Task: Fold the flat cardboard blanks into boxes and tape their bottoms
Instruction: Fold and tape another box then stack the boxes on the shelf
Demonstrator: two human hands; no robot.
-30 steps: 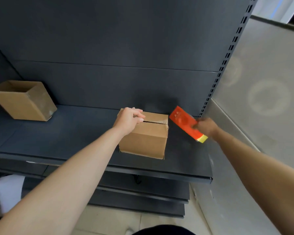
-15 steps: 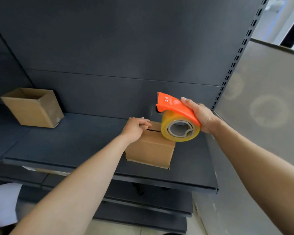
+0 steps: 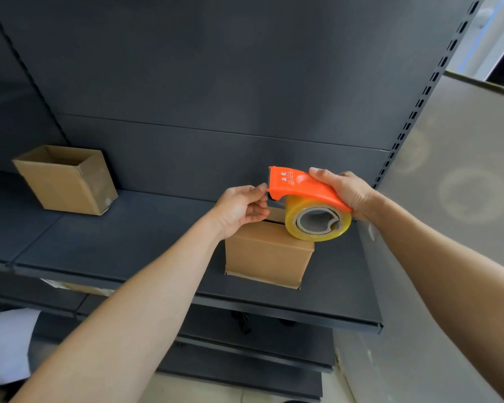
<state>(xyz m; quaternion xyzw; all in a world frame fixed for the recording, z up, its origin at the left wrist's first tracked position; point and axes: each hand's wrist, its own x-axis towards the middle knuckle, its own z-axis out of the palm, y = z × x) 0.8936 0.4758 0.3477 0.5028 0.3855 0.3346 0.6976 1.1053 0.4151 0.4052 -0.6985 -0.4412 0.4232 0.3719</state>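
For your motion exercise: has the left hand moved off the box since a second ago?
Yes. The left hand has lifted from the box top, up and rightward to the dispenser front, while the box stayed on the shelf.

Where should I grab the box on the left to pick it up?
Pinch the box's open top rim from above, fingers inside one wall. It stands upright on the shelf, mouth up, with nothing around it.
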